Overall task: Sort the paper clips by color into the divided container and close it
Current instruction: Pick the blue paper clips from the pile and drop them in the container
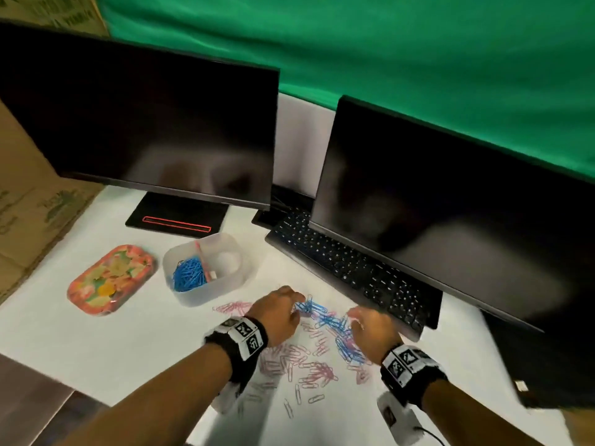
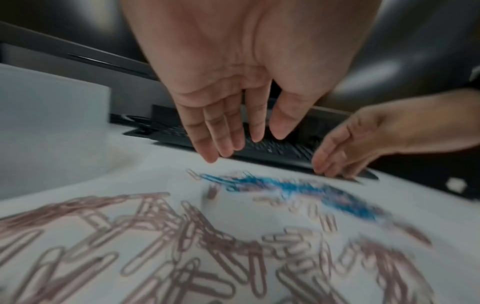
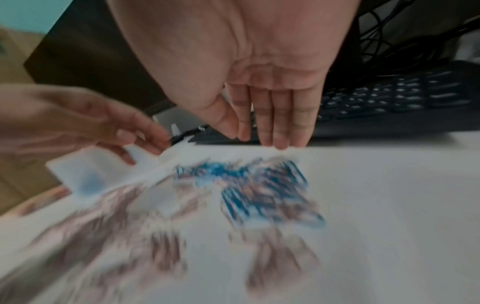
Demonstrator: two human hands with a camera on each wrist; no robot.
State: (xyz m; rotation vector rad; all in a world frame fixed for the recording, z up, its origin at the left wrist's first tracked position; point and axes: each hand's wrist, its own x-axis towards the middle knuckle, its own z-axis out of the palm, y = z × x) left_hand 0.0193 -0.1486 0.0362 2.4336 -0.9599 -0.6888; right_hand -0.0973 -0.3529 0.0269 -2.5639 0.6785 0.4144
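Both hands hover palm-down over the loose clips, fingers straight and holding nothing. The left hand (image 1: pixel 279 312) reaches above the near end of the blue paper clips (image 1: pixel 325 320); the right hand (image 1: pixel 373 333) flanks their other side. Pink paper clips (image 1: pixel 299 358) lie beneath the wrists. The divided container (image 1: pixel 206 272) sits beyond the left hand, blue clips in one compartment.

1. Head view: dim, even light; soft grey glare on both monitor screens (image 1: pixel 138 123), edges bowed.
2. Wrist views: motion-blurred, worst on paper clips (image 3: pixel 249 191) toward 6 o'clock.
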